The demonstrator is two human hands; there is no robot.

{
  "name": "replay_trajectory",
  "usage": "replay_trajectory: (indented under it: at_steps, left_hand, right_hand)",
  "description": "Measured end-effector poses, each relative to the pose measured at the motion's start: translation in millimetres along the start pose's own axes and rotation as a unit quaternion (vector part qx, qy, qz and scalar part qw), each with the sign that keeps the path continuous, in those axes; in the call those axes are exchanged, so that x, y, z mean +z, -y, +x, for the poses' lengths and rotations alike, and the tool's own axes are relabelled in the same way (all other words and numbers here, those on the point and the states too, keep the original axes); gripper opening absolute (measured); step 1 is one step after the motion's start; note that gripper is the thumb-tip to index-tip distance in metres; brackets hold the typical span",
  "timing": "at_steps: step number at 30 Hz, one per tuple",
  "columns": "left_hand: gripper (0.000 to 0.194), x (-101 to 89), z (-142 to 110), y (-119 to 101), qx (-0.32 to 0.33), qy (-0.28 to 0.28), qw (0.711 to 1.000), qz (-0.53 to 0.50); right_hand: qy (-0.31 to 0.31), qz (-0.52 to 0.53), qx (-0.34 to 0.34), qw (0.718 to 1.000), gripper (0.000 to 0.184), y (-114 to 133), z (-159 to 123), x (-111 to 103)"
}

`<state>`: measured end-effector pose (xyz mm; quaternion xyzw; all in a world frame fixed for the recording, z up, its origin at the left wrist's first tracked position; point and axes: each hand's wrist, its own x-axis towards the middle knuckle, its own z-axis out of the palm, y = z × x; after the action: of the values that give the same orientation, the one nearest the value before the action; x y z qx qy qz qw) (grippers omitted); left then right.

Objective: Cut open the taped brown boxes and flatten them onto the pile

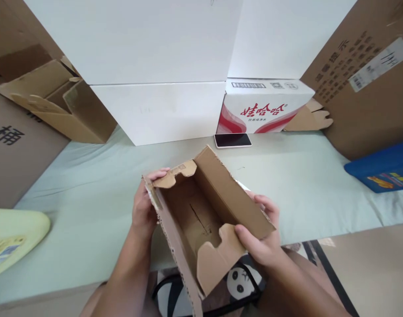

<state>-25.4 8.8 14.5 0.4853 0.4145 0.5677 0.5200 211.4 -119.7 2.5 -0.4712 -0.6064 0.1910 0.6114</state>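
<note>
An open brown cardboard box is held up, tilted, between my two hands, its inside facing me. My left hand grips its far left corner, fingers partly hidden behind the torn edge. My right hand is closed on the near right side, thumb on the inner end flap and fingers around the outside of the long side panel. The end flaps have cut notches, and a dark slit runs along the box bottom.
A phone lies before a white-and-red carton. Big white boxes stand behind. An opened cardboard box is at left, a yellow-green container nearer. A blue container lies right, on the pale green cloth.
</note>
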Motion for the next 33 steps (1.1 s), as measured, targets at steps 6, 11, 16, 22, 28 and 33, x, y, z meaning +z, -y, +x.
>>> replay_trajectory:
  at_steps: [6,11,16,22,28,33]
  left_hand:
    - [0.044,-5.4,3,9,0.075,-0.015,0.996,0.037]
    - [0.045,-14.5,-1,16,0.037,0.003,0.996,0.081]
    - [0.046,-14.3,-6,9,0.039,0.029,0.992,0.120]
    - [0.031,-15.0,-8,6,0.165,0.066,0.960,0.215]
    - [0.030,-14.2,-11,8,0.179,0.064,0.951,0.245]
    - [0.028,-10.8,-13,3,0.184,0.063,0.943,0.270]
  right_hand:
    - [0.046,-0.020,0.005,0.999,0.060,-4,2,-9]
    - [0.170,0.075,-0.054,0.981,0.075,-11,7,-6]
    - [0.216,0.080,-0.022,0.973,0.050,-8,6,-3]
    - [0.203,0.075,0.001,0.976,0.039,-8,3,0]
    - [0.198,0.099,-0.008,0.975,0.041,-13,3,1]
    - [0.203,0.091,-0.022,0.975,0.038,-14,5,0]
